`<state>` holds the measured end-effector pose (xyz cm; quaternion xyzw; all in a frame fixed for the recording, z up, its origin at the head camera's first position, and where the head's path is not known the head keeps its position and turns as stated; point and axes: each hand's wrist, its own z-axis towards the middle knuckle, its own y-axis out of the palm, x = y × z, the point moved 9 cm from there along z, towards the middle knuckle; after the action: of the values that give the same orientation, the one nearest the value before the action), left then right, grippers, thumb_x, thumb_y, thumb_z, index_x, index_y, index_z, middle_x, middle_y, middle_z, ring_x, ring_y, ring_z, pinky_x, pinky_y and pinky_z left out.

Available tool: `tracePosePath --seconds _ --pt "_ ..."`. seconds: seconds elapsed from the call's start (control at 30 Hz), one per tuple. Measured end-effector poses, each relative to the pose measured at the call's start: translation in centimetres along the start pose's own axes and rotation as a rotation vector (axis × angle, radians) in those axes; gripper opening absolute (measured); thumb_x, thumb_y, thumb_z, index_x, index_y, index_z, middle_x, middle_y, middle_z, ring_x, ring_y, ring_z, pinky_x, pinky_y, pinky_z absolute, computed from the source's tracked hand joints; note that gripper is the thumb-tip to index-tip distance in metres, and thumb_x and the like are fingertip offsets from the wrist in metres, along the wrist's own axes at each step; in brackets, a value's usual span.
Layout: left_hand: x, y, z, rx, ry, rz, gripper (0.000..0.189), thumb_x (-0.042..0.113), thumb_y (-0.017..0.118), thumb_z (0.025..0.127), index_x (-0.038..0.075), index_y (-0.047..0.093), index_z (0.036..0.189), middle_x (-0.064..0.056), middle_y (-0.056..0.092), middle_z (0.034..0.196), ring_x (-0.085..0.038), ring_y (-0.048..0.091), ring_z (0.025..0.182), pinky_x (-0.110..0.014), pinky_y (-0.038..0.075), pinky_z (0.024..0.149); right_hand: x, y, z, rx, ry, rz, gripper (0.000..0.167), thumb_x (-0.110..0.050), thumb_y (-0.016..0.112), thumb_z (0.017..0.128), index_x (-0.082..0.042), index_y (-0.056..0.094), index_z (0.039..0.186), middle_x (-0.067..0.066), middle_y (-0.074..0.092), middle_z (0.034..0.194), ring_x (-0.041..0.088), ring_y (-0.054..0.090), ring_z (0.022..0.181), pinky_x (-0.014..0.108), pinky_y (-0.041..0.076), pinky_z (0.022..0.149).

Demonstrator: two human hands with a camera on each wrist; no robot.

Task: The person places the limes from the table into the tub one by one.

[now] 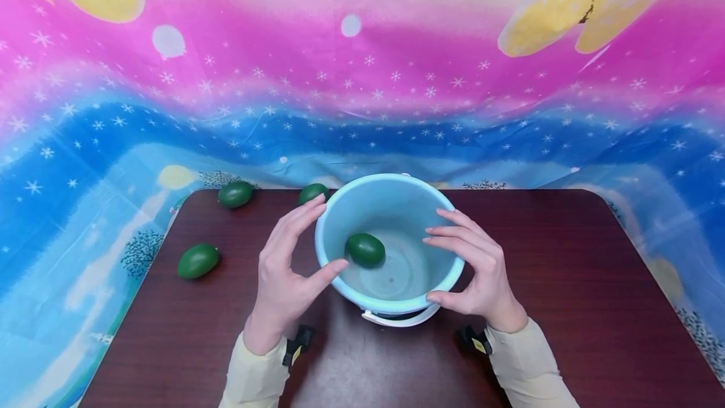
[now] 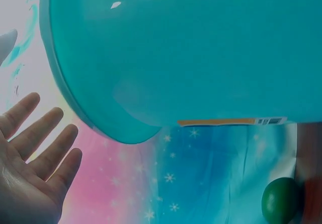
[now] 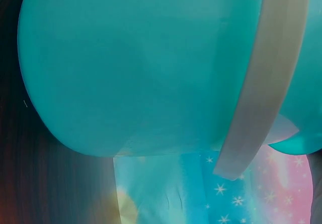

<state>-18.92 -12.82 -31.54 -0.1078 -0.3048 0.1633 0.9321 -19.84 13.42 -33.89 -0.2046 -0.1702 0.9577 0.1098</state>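
A light blue bucket (image 1: 391,206) stands on the table, its mouth tipped toward the head camera, with one dark green oval fruit (image 1: 365,250) inside. My left hand (image 1: 287,272) is at the bucket's left side, thumb and fingers spread around the rim. The left wrist view shows that hand (image 2: 37,168) with straight, parted fingers, a gap between them and the bucket wall (image 2: 201,53). On the right side, my right hand (image 1: 481,263) has its fingers extended over the rim and its thumb near the front edge. The white handle (image 3: 261,83) hangs down at the front.
Three more green fruits lie on the brown table (image 1: 566,282): one at the left (image 1: 198,261), one at the back left (image 1: 235,194), and one partly hidden behind the bucket (image 1: 313,192). A printed curtain (image 1: 362,87) hangs behind the table.
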Motion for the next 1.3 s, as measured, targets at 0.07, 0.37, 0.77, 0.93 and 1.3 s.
tracePosePath --seconds 0.07,0.37,0.77,0.93,1.3 --pt "-0.2 -0.2 0.0 0.007 -0.003 0.011 0.071 0.048 0.079 0.088 0.0 0.062 0.136 -0.015 0.059 0.14 -0.035 0.053 0.13 -0.04 0.042 0.108 0.0 0.0 0.0 0.0 0.0 0.001 0.068 -0.063 0.074 0.083 0.003 0.076 0.102 0.015 0.073 0.103 0.042 0.06 0.118 0.047 0.04 0.111" --pt "0.4 -1.0 0.7 0.037 -0.021 0.048 0.073 0.051 0.076 0.09 -0.005 0.061 0.134 -0.019 0.06 0.138 -0.035 0.054 0.129 -0.036 0.041 0.109 0.0 0.0 0.1 0.001 -0.001 0.002 0.068 -0.063 0.074 0.083 0.003 0.076 0.102 0.016 0.073 0.102 0.041 0.06 0.118 0.047 0.04 0.111" --pt "-0.4 -2.7 0.7 0.027 -0.103 0.089 0.075 0.053 0.075 0.089 0.001 0.058 0.141 -0.013 0.057 0.144 -0.031 0.051 0.133 -0.036 0.039 0.112 0.4 0.1 -0.4 -0.004 0.005 -0.001 0.068 -0.063 0.074 0.083 0.003 0.076 0.102 0.015 0.073 0.104 0.042 0.059 0.119 0.047 0.039 0.111" --pt "-1.5 -3.6 0.3 0.036 -0.125 0.113 0.076 0.054 0.076 0.088 0.004 0.057 0.144 -0.01 0.056 0.146 -0.031 0.05 0.135 -0.037 0.039 0.112 0.6 0.1 -0.5 -0.003 0.006 -0.005 0.069 -0.063 0.074 0.083 0.002 0.076 0.102 0.015 0.073 0.104 0.042 0.059 0.119 0.047 0.039 0.112" --pt "-2.1 -5.7 0.2 0.073 -0.149 0.143 0.075 0.05 0.078 0.088 0.004 0.058 0.144 -0.009 0.055 0.146 -0.031 0.047 0.137 -0.039 0.036 0.114 0.7 0.1 -0.6 -0.005 0.009 -0.005 0.069 -0.064 0.074 0.082 0.002 0.077 0.102 0.014 0.073 0.105 0.046 0.059 0.116 0.047 0.039 0.112"
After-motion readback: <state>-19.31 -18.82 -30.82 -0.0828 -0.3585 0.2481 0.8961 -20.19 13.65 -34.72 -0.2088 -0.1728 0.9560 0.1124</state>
